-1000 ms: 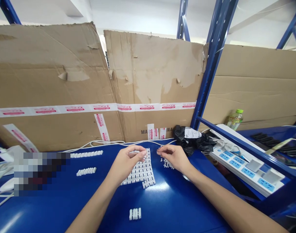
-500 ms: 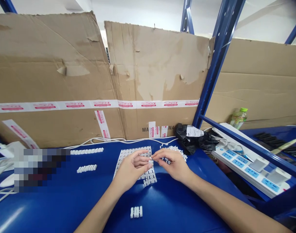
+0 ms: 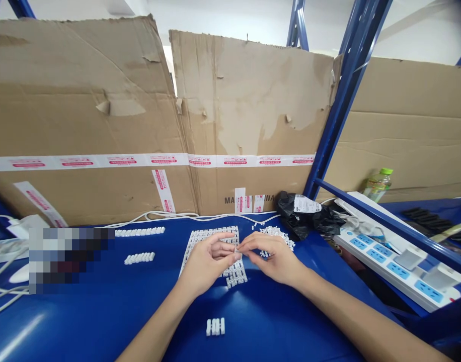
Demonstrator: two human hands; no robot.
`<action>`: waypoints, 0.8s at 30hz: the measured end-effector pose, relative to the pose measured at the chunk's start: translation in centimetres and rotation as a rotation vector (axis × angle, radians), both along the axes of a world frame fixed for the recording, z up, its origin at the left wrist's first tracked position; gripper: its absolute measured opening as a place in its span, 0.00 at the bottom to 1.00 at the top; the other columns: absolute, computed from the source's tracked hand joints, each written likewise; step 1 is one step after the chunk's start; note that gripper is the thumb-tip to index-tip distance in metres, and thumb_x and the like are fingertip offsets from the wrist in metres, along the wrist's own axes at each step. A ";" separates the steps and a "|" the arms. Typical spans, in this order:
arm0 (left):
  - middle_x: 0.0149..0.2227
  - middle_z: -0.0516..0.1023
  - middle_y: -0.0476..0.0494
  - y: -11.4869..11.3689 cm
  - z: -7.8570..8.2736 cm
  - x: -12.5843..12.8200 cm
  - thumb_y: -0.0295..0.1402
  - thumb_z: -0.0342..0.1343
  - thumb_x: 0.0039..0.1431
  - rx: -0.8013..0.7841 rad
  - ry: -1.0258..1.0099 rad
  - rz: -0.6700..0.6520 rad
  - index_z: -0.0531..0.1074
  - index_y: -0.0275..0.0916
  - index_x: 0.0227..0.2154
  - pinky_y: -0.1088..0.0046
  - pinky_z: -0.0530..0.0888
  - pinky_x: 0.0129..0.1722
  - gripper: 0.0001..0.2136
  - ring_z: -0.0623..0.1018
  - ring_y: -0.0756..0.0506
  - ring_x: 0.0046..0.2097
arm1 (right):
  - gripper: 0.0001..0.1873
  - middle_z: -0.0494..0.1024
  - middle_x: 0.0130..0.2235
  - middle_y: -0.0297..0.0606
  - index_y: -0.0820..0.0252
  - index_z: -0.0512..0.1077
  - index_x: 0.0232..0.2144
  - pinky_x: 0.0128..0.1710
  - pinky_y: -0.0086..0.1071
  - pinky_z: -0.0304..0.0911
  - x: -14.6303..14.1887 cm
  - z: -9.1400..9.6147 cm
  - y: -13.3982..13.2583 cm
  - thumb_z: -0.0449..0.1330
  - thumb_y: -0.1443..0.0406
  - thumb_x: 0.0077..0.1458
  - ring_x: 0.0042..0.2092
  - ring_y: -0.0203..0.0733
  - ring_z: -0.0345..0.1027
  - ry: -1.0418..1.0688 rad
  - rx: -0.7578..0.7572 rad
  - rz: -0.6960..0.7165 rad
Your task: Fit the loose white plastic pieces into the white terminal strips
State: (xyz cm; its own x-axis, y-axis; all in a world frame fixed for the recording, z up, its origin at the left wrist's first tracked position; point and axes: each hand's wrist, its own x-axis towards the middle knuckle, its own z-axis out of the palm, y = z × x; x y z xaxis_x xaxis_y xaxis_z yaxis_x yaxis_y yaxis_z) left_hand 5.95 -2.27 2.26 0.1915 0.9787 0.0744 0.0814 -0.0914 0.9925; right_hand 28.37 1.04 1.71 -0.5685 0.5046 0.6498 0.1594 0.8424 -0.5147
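Over the blue table, my left hand (image 3: 210,261) and my right hand (image 3: 278,257) meet fingertip to fingertip. A small white plastic piece (image 3: 237,250) is pinched between them, mostly covered by the fingers. Beneath and behind my left hand lie rows of white slotted plastic pieces (image 3: 236,276), set close together in a block. A heap of tiny white parts (image 3: 278,232) lies just beyond my right hand. Closer to me is a short group of white pieces (image 3: 215,327) standing side by side.
Two rows of white pieces (image 3: 140,257) lie at left. Cardboard sheets (image 3: 249,110) stand behind the table, with a white cable (image 3: 211,218) along their foot. At right are a black plastic bag (image 3: 298,216), a power strip (image 3: 389,266), a blue rack post (image 3: 343,100) and a bottle (image 3: 377,186).
The fingertips of my right hand have closed in on the small white piece, which shows less than before. The whole view has shifted slightly; the laid-out pieces look the same.
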 end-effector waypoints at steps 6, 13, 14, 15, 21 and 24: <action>0.38 0.89 0.41 0.6 -0.1 -0.6 0.46 0.72 0.54 0.056 0.081 0.050 0.83 0.41 0.43 0.58 0.83 0.48 0.18 0.88 0.37 0.44 | 0.18 0.85 0.49 0.43 0.53 0.79 0.55 0.54 0.49 0.75 2.7 0.4 2.1 0.55 0.70 0.70 0.53 0.50 0.76 -0.164 0.127 -0.254; 0.42 0.90 0.41 0.7 -0.3 -0.8 0.43 0.73 0.53 0.027 0.084 0.092 0.85 0.42 0.42 0.58 0.84 0.48 0.16 0.88 0.36 0.45 | 0.19 0.86 0.47 0.44 0.55 0.83 0.51 0.53 0.47 0.75 4.0 -0.9 3.9 0.58 0.75 0.66 0.56 0.53 0.73 -0.514 0.090 -0.239; 0.44 0.90 0.41 0.7 -0.3 -0.7 0.43 0.73 0.53 0.031 0.075 0.084 0.85 0.42 0.43 0.57 0.83 0.50 0.16 0.88 0.36 0.47 | 0.18 0.85 0.47 0.45 0.55 0.84 0.50 0.53 0.46 0.75 3.9 -1.0 4.0 0.59 0.74 0.66 0.56 0.53 0.74 -0.536 0.091 -0.243; 0.45 0.89 0.41 0.7 -0.2 -0.7 0.43 0.72 0.54 0.034 0.066 0.073 0.85 0.42 0.44 0.57 0.82 0.52 0.17 0.87 0.36 0.49 | 0.16 0.85 0.47 0.45 0.56 0.84 0.48 0.53 0.46 0.75 3.7 -1.0 3.9 0.59 0.74 0.66 0.56 0.53 0.74 -0.551 0.096 -0.250; 0.40 0.89 0.41 0.5 -0.4 -0.5 0.43 0.73 0.53 0.026 0.051 0.051 0.83 0.41 0.43 0.57 0.83 0.49 0.17 0.88 0.36 0.46 | 0.09 0.85 0.42 0.41 0.55 0.84 0.44 0.49 0.42 0.74 2.5 -0.5 3.0 0.64 0.68 0.65 0.46 0.47 0.78 -0.312 0.012 -0.240; 0.36 0.88 0.42 0.4 -0.5 -0.3 0.41 0.74 0.51 0.021 0.035 0.058 0.81 0.40 0.42 0.60 0.84 0.45 0.17 0.87 0.38 0.43 | 0.09 0.84 0.42 0.39 0.53 0.83 0.45 0.47 0.38 0.74 1.4 -0.2 2.1 0.63 0.64 0.67 0.43 0.44 0.78 -0.073 -0.120 -0.168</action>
